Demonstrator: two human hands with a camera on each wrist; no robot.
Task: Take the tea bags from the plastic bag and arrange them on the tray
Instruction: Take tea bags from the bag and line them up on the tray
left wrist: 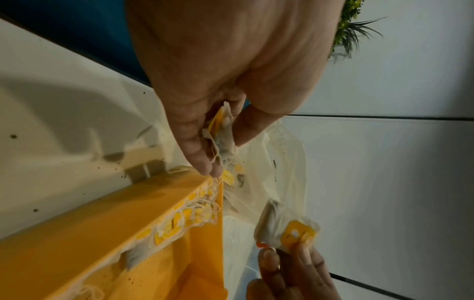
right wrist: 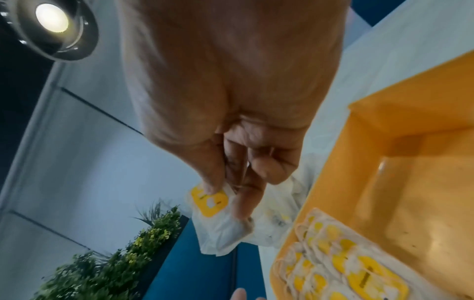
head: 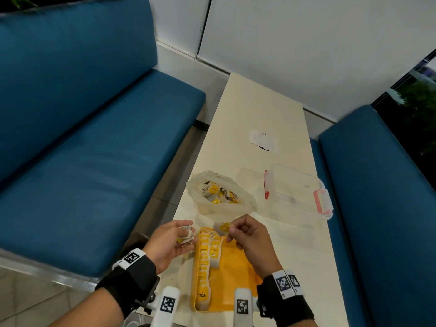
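The tray lies on the table, rows of tea bags along its left side. Beyond the tray sits the plastic bag, open. Above the tray's far edge, the left hand curls its fingers around a small bundle, and the right hand pinches one tea bag between thumb and fingertips.

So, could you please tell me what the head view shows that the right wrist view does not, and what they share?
Only the head view shows the clear lidded container, the left hand holding tea bags, and the plastic bag's open mouth with tea bags inside.

Only the right wrist view shows a ceiling lamp and a green plant.

Both show the right hand pinching a tea bag above the yellow tray, with rows of tea bags already arranged.
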